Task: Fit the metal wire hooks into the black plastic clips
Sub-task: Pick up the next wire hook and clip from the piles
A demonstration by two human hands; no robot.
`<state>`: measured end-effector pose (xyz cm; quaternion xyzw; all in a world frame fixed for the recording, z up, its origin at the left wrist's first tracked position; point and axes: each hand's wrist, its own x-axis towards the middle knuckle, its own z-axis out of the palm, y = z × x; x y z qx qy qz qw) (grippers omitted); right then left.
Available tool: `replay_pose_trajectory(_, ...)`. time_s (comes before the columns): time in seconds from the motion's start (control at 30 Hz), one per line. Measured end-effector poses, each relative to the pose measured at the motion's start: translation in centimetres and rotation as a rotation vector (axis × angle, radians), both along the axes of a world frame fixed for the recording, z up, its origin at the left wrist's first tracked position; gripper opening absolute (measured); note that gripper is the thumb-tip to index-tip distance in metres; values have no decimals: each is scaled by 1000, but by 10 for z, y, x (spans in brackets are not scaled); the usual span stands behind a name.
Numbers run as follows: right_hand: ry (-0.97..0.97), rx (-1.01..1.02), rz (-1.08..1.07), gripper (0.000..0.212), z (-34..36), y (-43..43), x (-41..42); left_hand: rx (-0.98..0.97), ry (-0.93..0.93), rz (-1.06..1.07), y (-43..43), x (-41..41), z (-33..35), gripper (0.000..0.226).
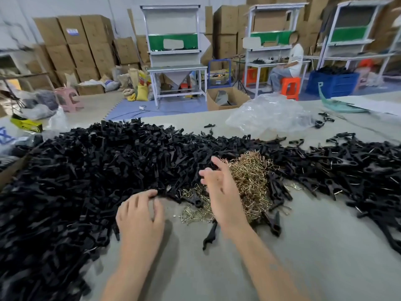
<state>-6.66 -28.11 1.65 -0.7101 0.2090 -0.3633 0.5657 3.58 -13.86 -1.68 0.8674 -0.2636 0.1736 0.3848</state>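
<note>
Your left hand [141,216] is palm down over the grey table [314,257], fingers loosely bent and holding nothing, their tips touching the edge of the big heap of black plastic clips [86,170], and a single clip [210,235] lies loose between your wrists. Your right hand [223,192] is raised, slightly blurred, fingers spread and empty, just in front of the pile of metal wire hooks [251,179], which sits amid the clips. Farther off a crumpled clear plastic bag [267,114] rests on the table, with white workbenches [175,61] and stacked cartons [76,44] beyond.
</note>
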Motion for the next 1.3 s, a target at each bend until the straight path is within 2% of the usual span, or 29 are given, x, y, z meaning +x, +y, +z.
replay_pose_trajectory(0.07, 151, -346, -10, 43, -19, 14, 8, 164, -23, 146, 7, 10, -1, 34)
replay_pose_trajectory(0.13, 336, -643, 26, 44, -31, 19, 14, 267, 31, 244, 12, 18, -1, 45)
replay_pose_trajectory(0.2, 461, -773, 33, 44, -37, 18, 19, 370, 58, 277, 15, 22, -2, 48)
replay_pose_trajectory(0.3, 474, -795, -17, 40, -39, 17, 22, 446, 17, 257, 15, 25, -6, 38)
replay_pose_trajectory(0.4, 488, -805, -35, 38, -42, 17, 22, 403, -24, 261, 15, 27, -8, 27)
replay_pose_trajectory(0.6, 556, -816, -76, 33, -40, 18, 21, 484, -15, 261, 17, 30, -8, 35)
replay_pose_trajectory(0.7, 488, -788, -89, 30, -39, 20, 17, 514, -23, 268, 20, 29, -5, 33)
replay_pose_trajectory(0.83, 350, -757, -104, 30, -35, 24, 14, 444, -6, 233, 22, 31, -5, 31)
replay_pose_trajectory(1.03, 229, -692, -100, 32, -32, 25, 14, 527, 51, 222, 21, 29, -3, 46)
replay_pose_trajectory(1.17, 205, -659, -96, 32, -31, 23, 14, 355, 84, 159, 24, 28, 2, 39)
replay_pose_trajectory(1.27, 169, -624, -100, 32, -31, 23, 14, 83, 20, 30, 24, 25, 4, 30)
replay_pose_trajectory(1.3, 152, -612, -101, 32, -31, 23, 15, -27, 65, -29, 21, 24, 5, 28)
